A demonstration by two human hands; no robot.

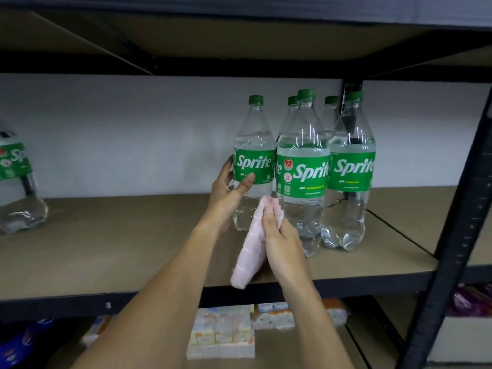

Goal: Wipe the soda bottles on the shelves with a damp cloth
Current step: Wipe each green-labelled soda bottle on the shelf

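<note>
Several clear Sprite bottles with green caps and labels stand grouped on the brown shelf board [111,235]. My left hand [229,190] grips the leftmost bottle [254,145] at its label, thumb on the front and fingers round the back. My right hand [279,235] holds a folded pale pink cloth [253,249], whose top end touches the lower part of that bottle. The cloth's lower end hangs over the shelf's front edge. Two more bottles [303,169] [351,166] stand in front to the right, others behind them.
Another Sprite bottle [18,182] stands alone at the far left of the same shelf. A black metal upright [460,209] rises at the right. The shelf below holds packs of small cartons [221,336] and coloured bags. Another shelf board runs close overhead.
</note>
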